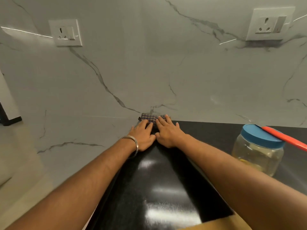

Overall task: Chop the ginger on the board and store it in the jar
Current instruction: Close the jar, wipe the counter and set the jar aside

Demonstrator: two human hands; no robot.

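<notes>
A clear plastic jar [258, 151] with a blue lid stands on the black counter at the right, with yellowish bits at its bottom. Both arms reach to the counter's far corner. My left hand [143, 134], with a metal bangle on the wrist, and my right hand [167, 132] lie flat, side by side, on a folded checked cloth [150, 118] against the wall. The fingers of both rest on the cloth. No ginger, knife or chopping board shows clearly.
The glossy black counter [159, 188] runs from me to a marble wall with two sockets [65, 32] [270, 24]. A red-orange stick-like object [285, 138] lies across the jar's lid. A tan surface [221, 224] shows at the bottom edge.
</notes>
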